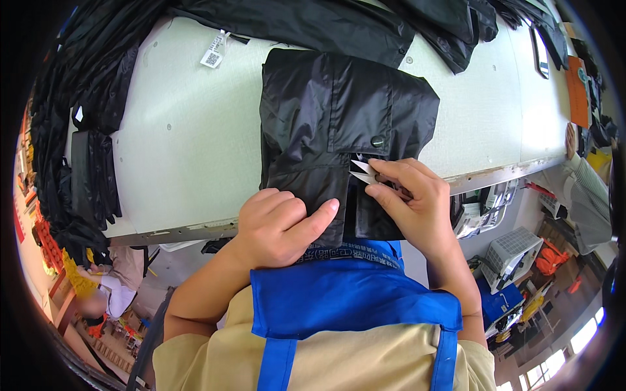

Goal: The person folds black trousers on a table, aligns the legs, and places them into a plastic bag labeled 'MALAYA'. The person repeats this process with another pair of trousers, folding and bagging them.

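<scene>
A shiny black garment (306, 111) lies on the white table in front of me, its near end hanging over the table edge. It has a flap with a round dark snap button (377, 141) and a slit below. My left hand (280, 225) presses the cloth left of the slit, index finger stretched along it, the other fingers curled. Small thread snips (365, 172) sit in my right hand (414, 195), pinched between thumb and fingers. Their two pointed blades stand apart at the upper end of the slit, pointing left. Whether a thread lies between the blades is too small to tell.
More black garments lie along the far side (300, 26) and in a pile at the left (94, 156). A white tag (213, 51) rests near the far garment. Other people stand at both sides. A white plastic basket (512, 257) is below the table at right.
</scene>
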`<state>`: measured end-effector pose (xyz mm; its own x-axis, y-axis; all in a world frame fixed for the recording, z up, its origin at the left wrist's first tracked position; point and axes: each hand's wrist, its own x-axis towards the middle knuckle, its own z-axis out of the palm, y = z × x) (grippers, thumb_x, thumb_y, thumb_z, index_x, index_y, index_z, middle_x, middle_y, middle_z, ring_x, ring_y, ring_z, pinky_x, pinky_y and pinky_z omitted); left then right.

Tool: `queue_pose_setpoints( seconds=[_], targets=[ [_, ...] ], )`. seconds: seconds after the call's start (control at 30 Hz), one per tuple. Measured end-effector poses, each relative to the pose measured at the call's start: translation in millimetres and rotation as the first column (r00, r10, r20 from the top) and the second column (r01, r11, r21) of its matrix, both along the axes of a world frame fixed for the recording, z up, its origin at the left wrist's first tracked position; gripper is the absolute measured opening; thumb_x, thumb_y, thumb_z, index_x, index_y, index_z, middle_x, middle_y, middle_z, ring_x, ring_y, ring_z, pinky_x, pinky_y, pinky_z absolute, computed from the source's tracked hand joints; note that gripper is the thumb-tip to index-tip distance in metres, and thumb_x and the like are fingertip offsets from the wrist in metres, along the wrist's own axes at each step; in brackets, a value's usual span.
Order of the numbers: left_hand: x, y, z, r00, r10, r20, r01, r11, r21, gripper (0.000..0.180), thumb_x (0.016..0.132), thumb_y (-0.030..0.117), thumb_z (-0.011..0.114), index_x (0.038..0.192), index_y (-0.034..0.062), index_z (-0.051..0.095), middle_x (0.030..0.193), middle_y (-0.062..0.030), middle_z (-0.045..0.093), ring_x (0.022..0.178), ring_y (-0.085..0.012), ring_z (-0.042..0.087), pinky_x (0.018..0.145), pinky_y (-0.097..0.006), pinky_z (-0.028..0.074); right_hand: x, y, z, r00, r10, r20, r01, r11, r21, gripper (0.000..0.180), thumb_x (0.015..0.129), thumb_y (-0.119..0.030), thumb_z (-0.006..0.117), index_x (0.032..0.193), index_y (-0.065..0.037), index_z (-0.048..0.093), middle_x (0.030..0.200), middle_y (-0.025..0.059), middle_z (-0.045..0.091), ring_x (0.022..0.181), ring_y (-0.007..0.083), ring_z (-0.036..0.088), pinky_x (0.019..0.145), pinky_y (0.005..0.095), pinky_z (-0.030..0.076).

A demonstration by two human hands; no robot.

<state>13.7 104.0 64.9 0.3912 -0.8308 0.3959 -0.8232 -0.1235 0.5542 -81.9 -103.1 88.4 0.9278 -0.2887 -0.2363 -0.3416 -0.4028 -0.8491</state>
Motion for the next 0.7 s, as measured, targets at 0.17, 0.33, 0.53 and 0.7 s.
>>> queue_pose_setpoints(
  seconds=[0.17, 0.33, 0.53, 0.7],
  targets=[
    [-1, 1, -2, 0.999, -0.019, 0.027, 0.019, 1.0, 0.006, 0.031, 0.064, 0.006, 0.068, 0.094, 0.011, 0.071, 0.059, 0.0011, 0.03, 0.047, -0.0132, 0.036, 0.042, -0.028, 0.027, 4, 5, -2, 1.0, -0.009, 0.003, 0.009, 1.0, -0.019, 0.027, 0.076, -0.007, 0.074, 0.101, -0.001, 0.069, 0.082, 0.0099, 0.065, 0.064, 0.0174, 0.062, 0.058, 0.0269, 0.05],
    [0, 1, -1, 0.999, -0.035, 0.038, 0.034, 0.999, 0.006, 0.03, 0.065, 0.007, 0.067, 0.094, 0.0102, 0.071, 0.059, 0.0009, 0.03, 0.047, -0.0131, 0.036, 0.042, -0.028, 0.028, 4, 6, -7, 1.0, -0.012, -0.005, 0.012, 1.0, -0.015, 0.023, 0.076, -0.007, 0.074, 0.099, -0.001, 0.07, 0.079, 0.0095, 0.064, 0.063, 0.0162, 0.06, 0.057, 0.0256, 0.048],
    [-4, 8, -2, 0.999, -0.036, 0.037, 0.034, 0.999, 0.035, 0.035, 0.066, 0.006, 0.065, 0.101, 0.0087, 0.07, 0.06, 0.0001, 0.03, 0.05, -0.0137, 0.038, 0.044, -0.028, 0.029, -4, -42, -42, 0.788, -0.576, 0.219, 0.591, 0.807, -0.004, 0.027, 0.087, -0.007, 0.067, 0.112, 0.003, 0.063, 0.087, 0.0048, 0.065, 0.076, 0.009, 0.058, 0.069, 0.0208, 0.047],
    [-15, 10, -6, 0.998, -0.055, 0.037, 0.051, 0.994, 0.096, 0.042, 0.069, 0.006, 0.061, 0.11, 0.007, 0.068, 0.066, -0.001, 0.034, 0.056, -0.0148, 0.042, 0.047, -0.027, 0.035, -30, -99, -106, 0.923, -0.38, 0.052, 0.287, 0.595, -0.751, 0.047, 0.09, -0.022, 0.064, 0.13, -0.002, 0.051, 0.125, 0.0198, 0.055, 0.112, 0.0299, 0.053, 0.097, 0.0407, 0.04]
  ],
)
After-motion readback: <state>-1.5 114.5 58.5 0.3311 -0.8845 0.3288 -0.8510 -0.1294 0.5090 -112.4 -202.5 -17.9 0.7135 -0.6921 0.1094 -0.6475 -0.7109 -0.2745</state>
